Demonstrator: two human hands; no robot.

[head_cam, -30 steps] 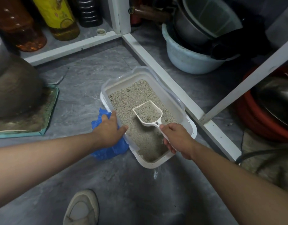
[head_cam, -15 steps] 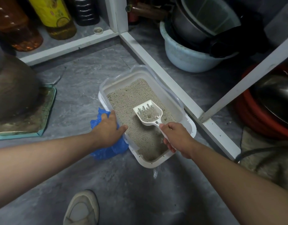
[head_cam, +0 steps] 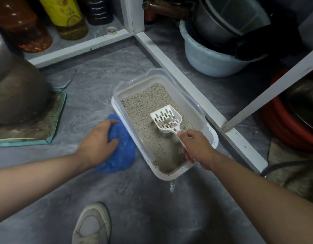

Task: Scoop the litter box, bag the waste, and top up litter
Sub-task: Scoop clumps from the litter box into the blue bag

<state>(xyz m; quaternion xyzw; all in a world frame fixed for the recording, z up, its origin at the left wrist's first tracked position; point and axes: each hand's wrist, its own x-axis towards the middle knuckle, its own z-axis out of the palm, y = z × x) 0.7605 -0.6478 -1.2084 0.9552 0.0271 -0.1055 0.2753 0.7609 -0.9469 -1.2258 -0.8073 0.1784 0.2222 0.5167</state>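
STEP: sifting; right hand [head_cam: 196, 147] is gripping the slotted scoop [head_cam: 167, 118] over the litter box [head_cam: 212, 138] on the floor | left hand [head_cam: 97, 140] is resting, fingers relaxed, on the blue bag [head_cam: 122, 152] just beside | NEXT: likely opening the bag; tipping clumps in

The grey floor [head_cam: 92, 88] carries the litter box [head_cam: 213, 140], a blue bag [head_cam: 123, 155] just beside it (touching), and a shoe [head_cam: 92, 226].
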